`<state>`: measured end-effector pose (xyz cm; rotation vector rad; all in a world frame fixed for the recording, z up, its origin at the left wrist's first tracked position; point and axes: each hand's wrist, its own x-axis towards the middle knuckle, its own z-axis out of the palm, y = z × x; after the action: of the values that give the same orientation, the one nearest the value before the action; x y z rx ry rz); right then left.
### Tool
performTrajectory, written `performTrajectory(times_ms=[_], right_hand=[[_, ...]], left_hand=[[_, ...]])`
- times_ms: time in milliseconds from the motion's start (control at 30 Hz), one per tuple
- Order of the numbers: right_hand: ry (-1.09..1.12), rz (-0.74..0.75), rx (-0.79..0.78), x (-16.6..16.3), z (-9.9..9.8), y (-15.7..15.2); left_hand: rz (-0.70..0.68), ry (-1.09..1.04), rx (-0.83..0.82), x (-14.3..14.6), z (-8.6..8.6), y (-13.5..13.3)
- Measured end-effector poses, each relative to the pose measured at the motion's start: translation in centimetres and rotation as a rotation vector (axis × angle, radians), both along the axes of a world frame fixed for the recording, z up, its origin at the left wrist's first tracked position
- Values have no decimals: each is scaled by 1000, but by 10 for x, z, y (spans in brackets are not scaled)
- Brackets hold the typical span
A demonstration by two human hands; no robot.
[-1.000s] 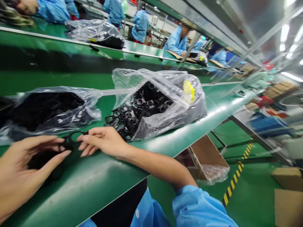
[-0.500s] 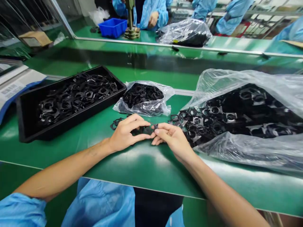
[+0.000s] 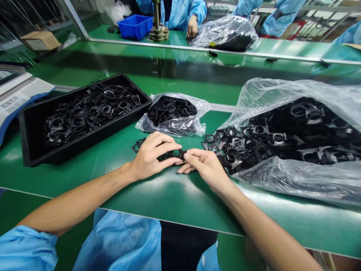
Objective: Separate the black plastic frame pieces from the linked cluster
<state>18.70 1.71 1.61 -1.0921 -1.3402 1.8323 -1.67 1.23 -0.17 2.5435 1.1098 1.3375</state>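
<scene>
Between my two hands is a small black plastic part with a round opening [image 3: 182,153], just above the green table. My left hand [image 3: 153,156] is closed around its left side, thumb below and fingers above. On its right edge, my right hand [image 3: 201,162] pinches it with thumb and forefinger. My fingers cover much of the part, so its full outline is hidden. Several similar black ring-shaped parts [image 3: 138,144] lie on the table just behind my left hand. A loose heap of such parts [image 3: 231,150] spreads close to my right hand.
At the left stands a black tray [image 3: 84,141] full of black parts. A small clear bag [image 3: 184,128] of rings lies behind my hands, a large open plastic bag [image 3: 270,180] at the right. Across the metal rail, a blue bin [image 3: 135,28] stands near a co-worker's hand [image 3: 192,27].
The black part between my hands has turned slightly, and its opening shows more clearly. My hands stay nearly in place. Across the table, the co-worker's hand has moved right and down to the bag.
</scene>
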Motion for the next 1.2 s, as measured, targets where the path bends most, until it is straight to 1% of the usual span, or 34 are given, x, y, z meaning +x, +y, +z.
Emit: performTrajectory(times_ms=[233,367,667,933,1200], right_hand=[[-16,-8,1,-2,-1,-1],[-10,-19,7,-2,-1,-1],[-43,-40,108,-2,0,0],[-23,-36,98,-2,0,0],[-19,-57,117,-2,0,-1]], left_hand=[[10,75,-33,-1,-2,0],[3,76,-45,-1,-2,1],[-52,69,-38,-3,-3,3],[-79,61,-41,-2,-5,3],[-71,36,-46,-1,-6,3]])
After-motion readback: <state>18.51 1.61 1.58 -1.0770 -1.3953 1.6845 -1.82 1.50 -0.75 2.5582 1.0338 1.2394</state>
